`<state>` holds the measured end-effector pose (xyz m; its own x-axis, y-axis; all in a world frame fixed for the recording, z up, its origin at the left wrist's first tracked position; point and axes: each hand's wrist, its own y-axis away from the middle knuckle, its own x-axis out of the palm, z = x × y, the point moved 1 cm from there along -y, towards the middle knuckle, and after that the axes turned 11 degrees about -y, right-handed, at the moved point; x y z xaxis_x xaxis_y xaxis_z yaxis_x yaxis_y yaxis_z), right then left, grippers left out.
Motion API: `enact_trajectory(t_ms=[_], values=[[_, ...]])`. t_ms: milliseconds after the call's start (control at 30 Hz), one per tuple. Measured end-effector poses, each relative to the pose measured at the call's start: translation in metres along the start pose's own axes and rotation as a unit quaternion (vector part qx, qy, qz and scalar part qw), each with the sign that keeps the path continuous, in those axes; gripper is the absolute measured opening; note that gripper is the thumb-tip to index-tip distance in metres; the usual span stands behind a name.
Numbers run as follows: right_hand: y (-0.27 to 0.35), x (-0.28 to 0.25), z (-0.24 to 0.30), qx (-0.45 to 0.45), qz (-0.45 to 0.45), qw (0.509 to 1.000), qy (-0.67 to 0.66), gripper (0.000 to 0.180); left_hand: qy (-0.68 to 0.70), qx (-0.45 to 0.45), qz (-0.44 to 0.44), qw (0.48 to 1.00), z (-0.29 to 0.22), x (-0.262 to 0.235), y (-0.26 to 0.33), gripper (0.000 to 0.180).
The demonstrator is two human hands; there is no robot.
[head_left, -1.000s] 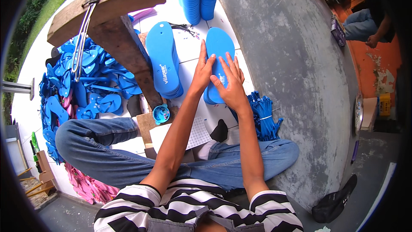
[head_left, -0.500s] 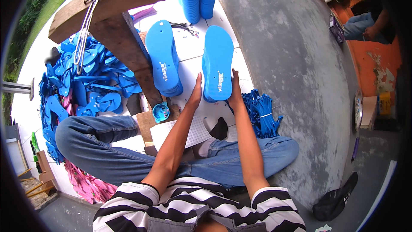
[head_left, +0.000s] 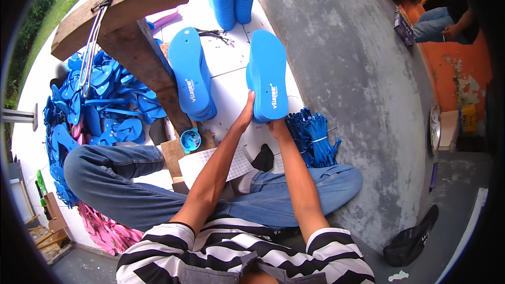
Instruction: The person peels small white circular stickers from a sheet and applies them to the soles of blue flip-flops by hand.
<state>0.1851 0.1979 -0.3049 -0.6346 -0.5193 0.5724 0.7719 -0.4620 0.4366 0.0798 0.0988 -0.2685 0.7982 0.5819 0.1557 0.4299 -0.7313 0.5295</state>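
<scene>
A: Where are the hands?

B: Both sit at the near end of the right sole stack (head_left: 268, 76). The left hand (head_left: 245, 115) presses its side with fingers held together, thumb up along the edge. The right hand (head_left: 275, 126) cups the heel from below; I cannot tell how its fingers lie, as the stack hides them.

A: And the stack itself?

B: It lies flat on the white tiled floor (head_left: 231, 81), just ahead of the crossed legs, with a second stack (head_left: 190, 73) to its left and well apart. A strap bundle (head_left: 313, 137) lies just right of the hands.

A: Which step does that look like?

B: Squaring up, I'd say: the heels are being pushed flush. The next move likely calls for even pressure from both sides, so that the top soles don't slide off line.
</scene>
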Motion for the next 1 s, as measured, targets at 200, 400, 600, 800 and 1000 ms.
enact_trajectory(t_ms=[200,400,600,800,1000], values=[[0.003,0.013,0.013,0.049,-0.138,0.987,-0.066,0.052,-0.044,0.048,-0.034,0.997,0.021,0.004,-0.035,0.093],[0.000,0.000,0.009,0.045,-0.167,0.983,-0.054,0.052,-0.019,0.034,-0.005,0.999,0.012,0.008,-0.026,0.095],[0.011,-0.002,0.037,0.009,-0.121,0.991,0.063,0.052,0.000,0.030,-0.029,0.999,0.006,0.008,0.007,0.095],[0.020,0.046,0.132,-0.133,-0.142,0.972,0.131,0.071,-0.048,0.130,-0.169,0.976,-0.014,0.008,0.030,0.068],[0.074,0.136,0.180,-0.289,-0.108,0.849,0.429,0.085,-0.237,0.180,-0.223,0.928,-0.088,0.011,0.094,0.050]])
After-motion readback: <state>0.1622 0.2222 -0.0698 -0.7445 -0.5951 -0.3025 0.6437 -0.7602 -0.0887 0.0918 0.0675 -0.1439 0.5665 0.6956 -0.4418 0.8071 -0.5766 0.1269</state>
